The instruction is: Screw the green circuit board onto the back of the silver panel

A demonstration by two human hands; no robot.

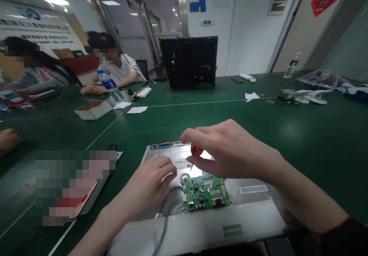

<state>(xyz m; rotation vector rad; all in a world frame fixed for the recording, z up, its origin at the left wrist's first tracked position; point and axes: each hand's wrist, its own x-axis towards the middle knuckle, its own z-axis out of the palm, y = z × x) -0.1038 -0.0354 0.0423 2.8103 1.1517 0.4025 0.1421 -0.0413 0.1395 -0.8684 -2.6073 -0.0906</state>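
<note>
My right hand (pixel 230 148) grips a small screwdriver (pixel 196 149) by its red and black handle, its thin shaft pointing down over the metal back of a display panel (pixel 250 217). Beneath it, a green circuit board (pixel 205 194) lies on the panel, near the screwdriver's tip. My left hand (pixel 155 177) is closed just left of the board, thumb and fingers pressed together; anything between them is hidden. Grey cables (pixel 166 221) run from the board's left edge toward the panel's front edge. A blue strip board (pixel 166 145) lines the panel's far edge.
A black display frame (pixel 189 62) stands upright across the green table (pixel 287 133). An open white box (pixel 94 110) and a water bottle (pixel 112 87) stand left. A blurred-out flat object (pixel 83 190) lies nearby. Two people sit at left; another hand (pixel 8 140) rests at the left edge.
</note>
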